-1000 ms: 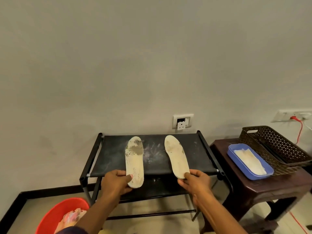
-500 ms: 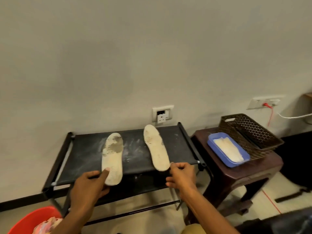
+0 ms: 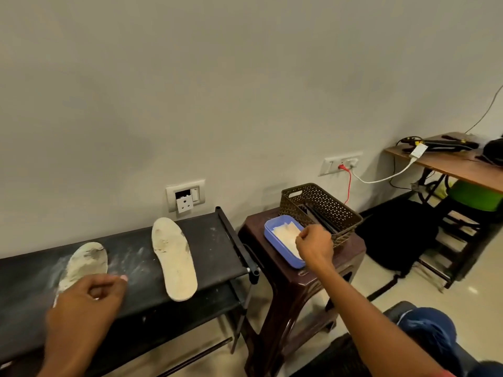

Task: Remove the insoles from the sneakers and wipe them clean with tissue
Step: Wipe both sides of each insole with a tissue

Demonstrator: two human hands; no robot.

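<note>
Two dirty white insoles lie on the black rack point(image 3: 215, 240). The left insole point(image 3: 87, 259) has its heel hidden under my left hand point(image 3: 84, 306), whose fingers are loosely curled; a grip on it cannot be made out. The right insole point(image 3: 174, 257) lies free, toe toward the wall. My right hand point(image 3: 313, 247) is over the blue tray point(image 3: 272, 236) on the brown stool, fingers pinched onto the white tissue point(image 3: 285, 235) inside it. No sneakers are in view.
A brown perforated basket point(image 3: 324, 208) stands behind the tray on the dark stool point(image 3: 299, 284). A wall socket point(image 3: 186, 197) sits above the rack. To the right are a black bag point(image 3: 394, 235), a wooden desk point(image 3: 449, 164) with cables, and a blue cap point(image 3: 427, 330).
My right hand left the right insole's heel and reached right to the tissue tray. The view swung right. My left hand stayed at the left insole's heel.
</note>
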